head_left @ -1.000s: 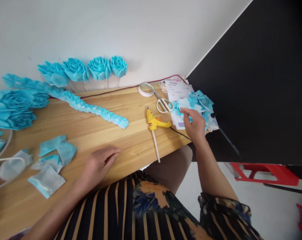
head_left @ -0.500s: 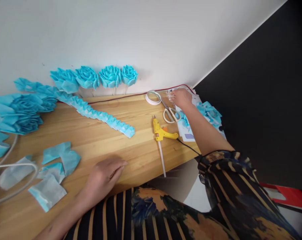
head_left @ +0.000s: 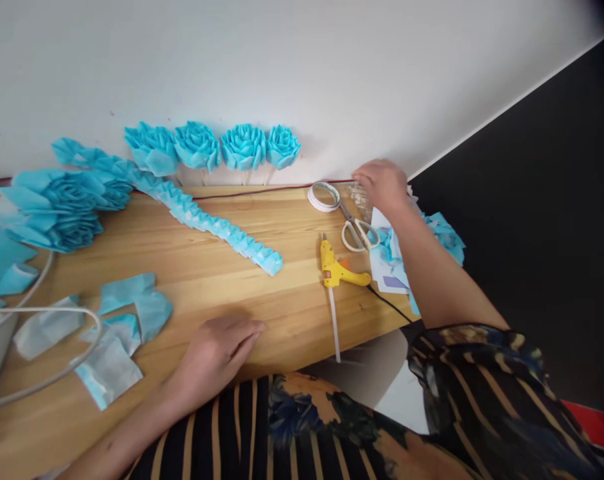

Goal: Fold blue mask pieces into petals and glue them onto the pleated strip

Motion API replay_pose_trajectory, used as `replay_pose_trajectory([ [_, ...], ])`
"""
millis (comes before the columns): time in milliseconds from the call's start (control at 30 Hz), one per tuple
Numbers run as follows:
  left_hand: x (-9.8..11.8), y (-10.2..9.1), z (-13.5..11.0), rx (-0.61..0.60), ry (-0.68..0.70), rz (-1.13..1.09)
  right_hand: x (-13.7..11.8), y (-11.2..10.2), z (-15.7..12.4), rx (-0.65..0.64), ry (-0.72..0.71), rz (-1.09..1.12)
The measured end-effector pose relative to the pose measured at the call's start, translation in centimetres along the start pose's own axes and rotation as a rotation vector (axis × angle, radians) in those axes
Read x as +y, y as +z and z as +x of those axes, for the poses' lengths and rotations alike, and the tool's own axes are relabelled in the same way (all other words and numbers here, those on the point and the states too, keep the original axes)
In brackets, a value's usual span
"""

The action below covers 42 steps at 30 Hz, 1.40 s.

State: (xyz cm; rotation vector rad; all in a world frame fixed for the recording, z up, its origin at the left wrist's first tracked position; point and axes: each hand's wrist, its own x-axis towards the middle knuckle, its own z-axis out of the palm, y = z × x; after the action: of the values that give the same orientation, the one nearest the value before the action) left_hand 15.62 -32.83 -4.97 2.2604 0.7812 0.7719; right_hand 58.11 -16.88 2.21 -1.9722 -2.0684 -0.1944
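Note:
My left hand point(head_left: 226, 347) rests on the wooden table near its front edge, fingers curled and pressed together, with nothing showing in them. At the back right, my right hand point(head_left: 385, 187) is raised just above a small clear plastic bag point(head_left: 361, 199). Its fingertips are pinched; what they hold, if anything, is too small to tell. White-handled scissors point(head_left: 359, 233) lie just in front of that bag, beside a roll of white tape point(head_left: 324, 197). Between my hands lies a yellow glue gun point(head_left: 332, 265) with a glue stick protruding from its rear.
Several blue crepe-paper roses point(head_left: 243, 147) on sticks lean along the wall. A pleated blue strip point(head_left: 222, 230) crosses the table point(head_left: 292, 303). Cut blue pieces point(head_left: 109, 377) and a white cable point(head_left: 42, 385) lie left. More blue scraps point(head_left: 445, 237) sit on papers under my right forearm.
My right hand has lifted slightly off the plastic bag, uncovering more of it. The whole view has shifted a little; my left hand stays in place on the table.

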Motion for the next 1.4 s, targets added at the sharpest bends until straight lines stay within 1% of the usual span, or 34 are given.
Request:
replay_pose_trajectory([
  [33, 0.1, 0.0, 0.1, 0.0, -0.01, -0.003, -0.7, -1.2, 0.0, 0.141, -0.026, 0.152],
  [67, 0.2, 0.0, 0.2, 0.004, -0.019, -0.01, -1.6, -2.5, 0.0, 0.331, -0.019, 0.315],
  [133, 0.4, -0.1, 0.4, 0.03, -0.03, -0.042, -3.9, -5.3, -0.3, 0.517, -0.041, 0.424],
  [167, 0.5, -0.2, 0.5, 0.055, -0.034, -0.066, -5.4, -6.7, -0.7, 0.662, -0.018, 0.587],
  [200, 0.5, -0.4, 0.6, 0.091, -0.042, -0.087, -7.0, -7.8, -1.4, 0.698, -0.009, 0.752],
  [233, 0.6, -0.6, 0.7, 0.139, -0.058, -0.101, -8.8, -8.6, -2.3, 0.704, 0.016, 0.91],
  [267, 0.7, -0.9, 0.7, 0.195, -0.087, -0.106, -10.7, -9.1, -3.5, 0.646, 0.03, 1.049],
  [300, 0.7, -1.2, 0.7, 0.253, -0.121, -0.108, -12.6, -9.1, -4.9, 0.617, 0.05, 1.156],
  [333, 0.8, -1.6, 0.6, 0.302, -0.157, -0.116, -14.5, -8.7, -6.4, 0.527, 0.086, 1.239],
  [367, 0.9, -2.0, 0.5, 0.326, -0.189, -0.141, -16.3, -7.9, -8.1, 0.407, 0.125, 1.307],
  [400, 1.0, -2.4, 0.4, 0.316, -0.219, -0.187, -18.0, -6.9, -9.7, 0.307, 0.172, 1.381],
  [433, 1.2, -2.8, 0.3, 0.272, -0.247, -0.258, -19.5, -5.6, -11.3, 0.198, 0.245, 1.444],
  [500, 1.7, -3.4, -0.1, 0.105, -0.314, -0.428, -22.1, -3.1, -13.8, 0.057, 0.334, 1.481],
  [567, 2.3, -3.8, -0.6, -0.087, -0.41, -0.578, -24.1, -0.9, -15.4, -0.011, 0.386, 1.509],
  [600, 2.5, -3.8, -0.9, -0.149, -0.471, -0.641, -24.9, -0.1, -15.8, -0.021, 0.407, 1.538],
  [633, 2.7, -3.8, -1.4, -0.182, -0.535, -0.697, -25.6, 0.5, -16.2, -0.025, 0.423, 1.58],
  [667, 2.9, -3.8, -1.9, -0.187, -0.593, -0.745, -26.3, 0.9, -16.5, -0.024, 0.433, 1.627],
  [733, 3.2, -3.8, -3.1, -0.145, -0.675, -0.812, -27.4, 1.3, -16.9, -0.041, 0.439, 1.709],
  [800, 3.5, -3.7, -4.2, -0.1, -0.703, -0.842, -28.4, 1.3, -17.3, -0.09, 0.428, 1.747],
  [933, 3.8, -3.3, -5.8, -0.025, -0.73, -0.897, -30.3, 1.3, -18.4, -0.174, 0.394, 1.703],
  [1000, 3.8, -3.1, -6.3, 0.018, -0.726, -0.922, -31.3, 1.6, -19.2, -0.261, 0.373, 1.675],
  [1100, 3.5, -3.1, -6.9, 0.062, -0.742, -0.922, -32.3, 2.4, -20.3, -0.428, 0.326, 1.671],
  [1167, 3.3, -3.5, -7.3, 0.035, -0.746, -0.885, -32.1, 2.6, -20.8, -0.523, 0.287, 1.664],
  [1233, 3.2, -4.3, -7.8, -0.009, -0.735, -0.803, -31.4, 2.3, -20.8, -0.582, 0.245, 1.661],
  [1300, 3.2, -5.1, -8.1, -0.052, -0.714, -0.695, -30.5, 1.7, -20.6, -0.552, 0.195, 1.665],
  [1367, 3.2, -5.7, -8.5, -0.125, -0.657, -0.617, -29.9, 0.9, -20.3, -0.453, 0.155, 1.63],
  [1400, 3.2, -5.8, -8.8, -0.17, -0.617, -0.596, -29.9, 0.6, -20.3, -0.441, 0.131, 1.597],
])
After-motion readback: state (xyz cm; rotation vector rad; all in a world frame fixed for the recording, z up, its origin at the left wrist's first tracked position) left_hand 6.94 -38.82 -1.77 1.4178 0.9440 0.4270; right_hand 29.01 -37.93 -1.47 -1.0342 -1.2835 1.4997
